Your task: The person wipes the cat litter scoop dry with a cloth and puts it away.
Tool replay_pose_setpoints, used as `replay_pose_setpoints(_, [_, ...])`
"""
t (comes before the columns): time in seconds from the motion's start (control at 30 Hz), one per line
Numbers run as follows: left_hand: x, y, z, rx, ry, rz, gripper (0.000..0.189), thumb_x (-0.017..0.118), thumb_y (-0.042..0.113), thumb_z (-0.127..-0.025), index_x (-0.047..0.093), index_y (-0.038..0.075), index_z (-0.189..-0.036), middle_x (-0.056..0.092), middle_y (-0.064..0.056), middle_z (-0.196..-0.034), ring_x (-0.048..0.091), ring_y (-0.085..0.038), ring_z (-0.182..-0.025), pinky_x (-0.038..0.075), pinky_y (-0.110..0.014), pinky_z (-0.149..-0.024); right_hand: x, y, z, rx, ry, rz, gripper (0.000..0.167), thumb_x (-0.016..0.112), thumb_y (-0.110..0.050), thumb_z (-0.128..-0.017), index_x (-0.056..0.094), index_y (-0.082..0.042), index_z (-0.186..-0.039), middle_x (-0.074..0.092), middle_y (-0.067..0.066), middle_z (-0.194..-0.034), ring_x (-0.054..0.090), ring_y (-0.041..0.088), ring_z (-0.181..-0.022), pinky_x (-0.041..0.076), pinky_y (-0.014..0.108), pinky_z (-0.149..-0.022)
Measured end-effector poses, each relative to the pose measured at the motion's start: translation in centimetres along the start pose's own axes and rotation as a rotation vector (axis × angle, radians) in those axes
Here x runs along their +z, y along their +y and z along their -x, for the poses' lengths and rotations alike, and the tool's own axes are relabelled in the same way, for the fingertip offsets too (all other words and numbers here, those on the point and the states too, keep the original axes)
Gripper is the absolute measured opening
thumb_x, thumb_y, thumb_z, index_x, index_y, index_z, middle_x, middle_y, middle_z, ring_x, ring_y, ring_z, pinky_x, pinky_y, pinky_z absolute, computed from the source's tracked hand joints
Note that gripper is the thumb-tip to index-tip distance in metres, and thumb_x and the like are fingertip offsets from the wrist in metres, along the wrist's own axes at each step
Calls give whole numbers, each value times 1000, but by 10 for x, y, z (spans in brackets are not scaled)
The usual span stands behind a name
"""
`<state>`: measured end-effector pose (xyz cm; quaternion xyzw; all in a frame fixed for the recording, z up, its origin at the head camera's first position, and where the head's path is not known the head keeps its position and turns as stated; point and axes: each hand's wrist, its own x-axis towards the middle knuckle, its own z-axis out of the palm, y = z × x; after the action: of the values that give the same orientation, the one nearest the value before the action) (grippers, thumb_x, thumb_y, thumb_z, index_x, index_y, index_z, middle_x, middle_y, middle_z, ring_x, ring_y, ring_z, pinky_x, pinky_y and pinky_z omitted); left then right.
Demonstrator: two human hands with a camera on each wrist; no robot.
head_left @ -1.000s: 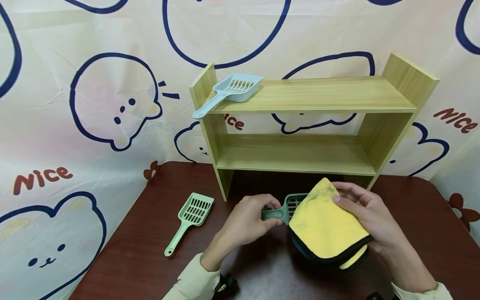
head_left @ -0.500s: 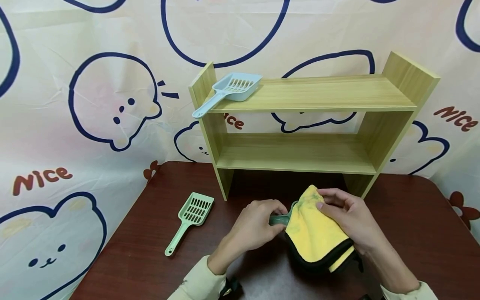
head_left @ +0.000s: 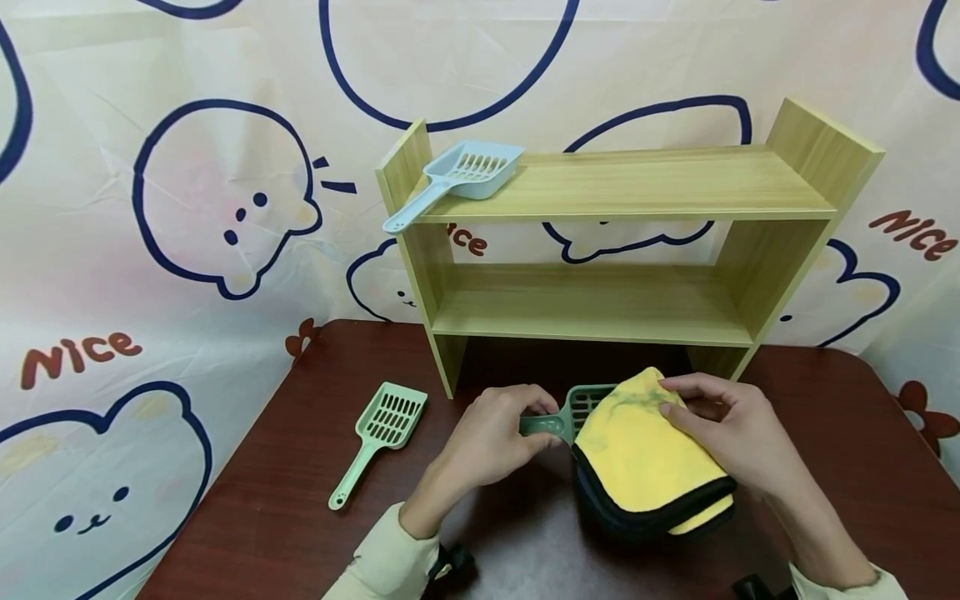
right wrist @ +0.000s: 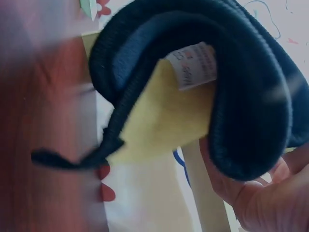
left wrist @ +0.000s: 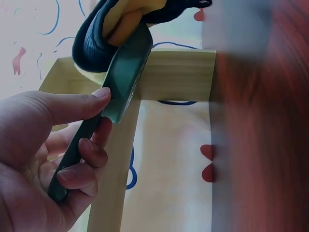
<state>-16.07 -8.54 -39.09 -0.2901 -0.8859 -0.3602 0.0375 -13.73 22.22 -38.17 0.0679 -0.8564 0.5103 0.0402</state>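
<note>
My left hand grips the handle of a dark green slotted litter scoop above the table; in the left wrist view, thumb and curled fingers wrap its handle. Folded over the scoop's far part is a yellow cloth with a dark backing and black edging, hiding most of the scoop's head. My right hand pinches this cloth near its upper right side. Seen from the right wrist, the cloth's dark side bends in a loop, with a white label inside.
A light green slotted scoop lies on the dark red table to the left. On the top board of a wooden shelf sits a light blue scoop, its handle jutting past the front edge. A printed backdrop hangs behind.
The cloth slid left over the scoop's head, then came back right, baring part of the slots again. My left hand drew right, then back left with the scoop.
</note>
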Motion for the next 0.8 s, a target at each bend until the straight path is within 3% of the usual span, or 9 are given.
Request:
replay_pose_setpoints(0.13, [-5,-2,0,4,14,-1,25,91,13,-87,77,15,-108,79,4,-99,73,-9,-88,57,-26,-78,-7,-1,1,-5,10,17,34,78,-16,-100,74,-3,-131,76,-19,-107,75,5,-80,61,33,-60])
replay_pose_setpoints(0.2, [-7,-3,0,5,20,-9,26,91,14,-87,77,15,-109,80,4,-101,74,-10,-91,58,-28,-81,-9,-1,1,-5,12,26,34,78,-17,-100,74,-4,-131,74,-23,-104,75,6,-78,61,33,-59])
replay_pose_setpoints(0.47, [-5,-1,0,3,5,-4,25,91,13,-87,77,15,-108,78,5,-97,70,-7,-86,55,-25,-77,-1,0,0,6,-13,66,34,76,-15,-101,74,-6,-133,77,17,-125,73,-4,-86,61,28,-63])
replay_pose_setpoints(0.8, [7,6,-1,-6,-13,-44,25,91,17,-88,78,16,-108,80,3,-103,73,-8,-91,55,-22,-79,18,-5,2,-3,1,80,30,77,-20,-101,77,-11,-129,78,17,-124,73,2,-80,59,29,-62])
